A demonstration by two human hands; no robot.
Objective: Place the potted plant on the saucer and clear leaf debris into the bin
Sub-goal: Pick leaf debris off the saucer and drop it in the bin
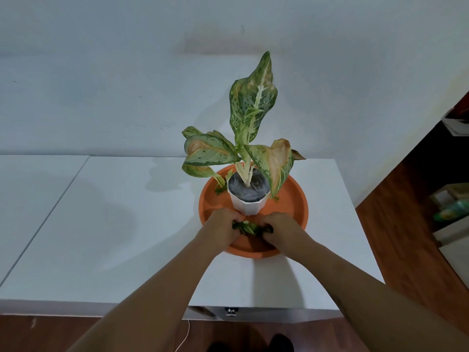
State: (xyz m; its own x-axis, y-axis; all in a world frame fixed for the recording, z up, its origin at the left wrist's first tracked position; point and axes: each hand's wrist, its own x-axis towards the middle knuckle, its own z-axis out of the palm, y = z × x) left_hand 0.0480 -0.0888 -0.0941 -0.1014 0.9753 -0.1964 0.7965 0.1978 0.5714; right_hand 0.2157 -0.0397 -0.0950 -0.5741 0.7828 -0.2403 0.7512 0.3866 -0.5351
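A white table (127,224) stands against a pale wall. On it, a round orange plastic saucer (291,199) holds the white-potted variegated plant (247,199). Just in front of the pot, the left hand (223,224) and right hand (281,228) both clutch a clump of green leaf debris (247,227) between them.

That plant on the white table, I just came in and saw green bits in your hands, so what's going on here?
The potted plant in its white pot already stands on the orange saucer on the white table. Both hands, left hand and right hand, are bunching up leaf debris in the saucer's near side. A few scraps lie beside the pot. No bin is in view.
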